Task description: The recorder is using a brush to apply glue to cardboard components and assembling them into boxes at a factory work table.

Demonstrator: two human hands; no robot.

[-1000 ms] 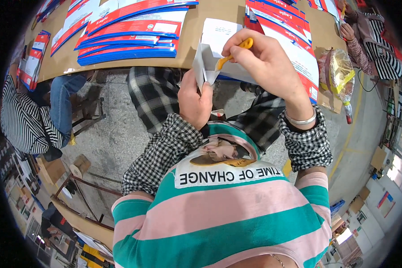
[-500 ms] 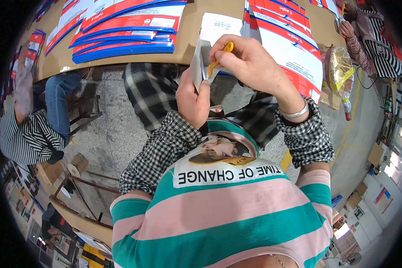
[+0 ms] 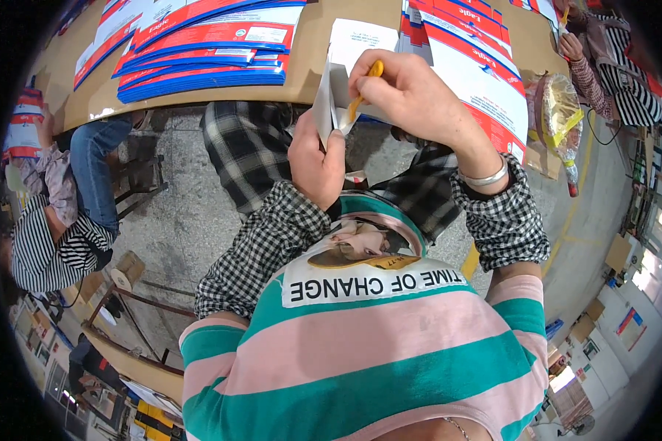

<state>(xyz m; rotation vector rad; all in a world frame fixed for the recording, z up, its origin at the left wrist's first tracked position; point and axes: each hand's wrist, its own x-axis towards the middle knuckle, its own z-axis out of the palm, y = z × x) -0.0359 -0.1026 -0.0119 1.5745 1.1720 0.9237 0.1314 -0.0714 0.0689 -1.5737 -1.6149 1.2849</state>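
Observation:
My left hand [image 3: 318, 163] grips the near end of a white card piece [image 3: 362, 42], perhaps an opened carton, with the thumb on top of its edge. Its far flap lies on the table edge, and a raised side panel stands along the left. My right hand [image 3: 419, 99] pinches a slim yellow tool [image 3: 376, 70] whose lower end reaches the inner flap close to my left thumb. The exact kind of tool cannot be told. Curled fingers hide part of its shaft.
Flat red, white and blue cartons [image 3: 198, 81] lie stacked at the table's left; more cartons [image 3: 478, 81] lie right of my hands. A clear plastic bag with yellow contents [image 3: 559, 117] hangs by the right edge. A co-worker in stripes [image 3: 40, 246] sits at left, another [image 3: 618, 70] at far right.
The yellow tool's lower end has shifted slightly right along the flap, its handle tilting more upright. My left hand has barely moved. The left co-worker's arm has come down, near red-and-white cartons.

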